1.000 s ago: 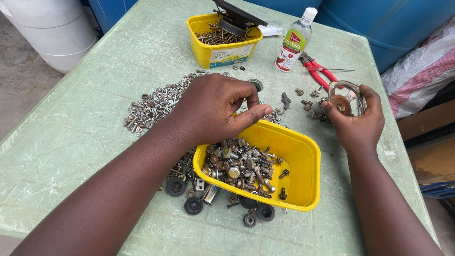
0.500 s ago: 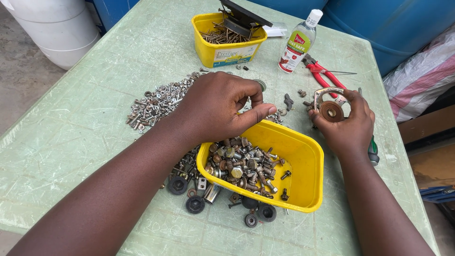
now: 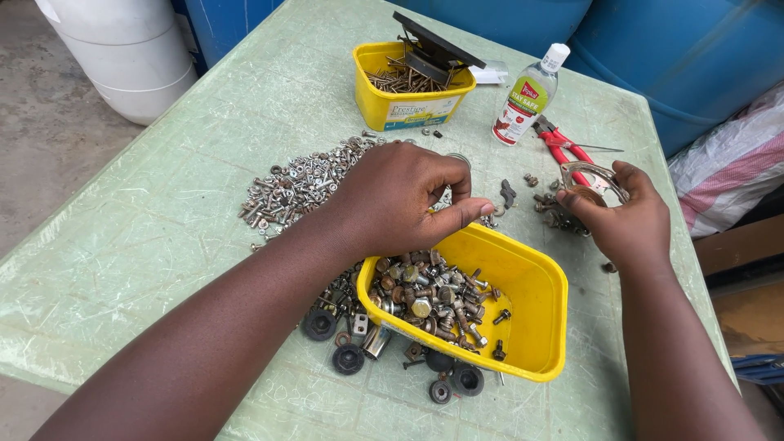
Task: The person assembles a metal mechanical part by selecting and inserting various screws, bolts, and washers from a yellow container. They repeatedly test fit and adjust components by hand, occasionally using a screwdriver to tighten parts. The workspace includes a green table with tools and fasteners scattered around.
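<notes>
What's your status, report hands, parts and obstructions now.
Left hand pinched over the yellow tub, contents hidden. Right hand grips a metal ring. Red pliers and bottle beyond, not blocking.

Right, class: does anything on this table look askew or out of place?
Yes. The near yellow tub sits tilted, propped on black wheels and loose parts. A dark plate lies askew across the far tub.

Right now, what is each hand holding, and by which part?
Right hand holds a metal ring clamp by its near edge; whether the left hand pinches anything cannot be told.
</notes>
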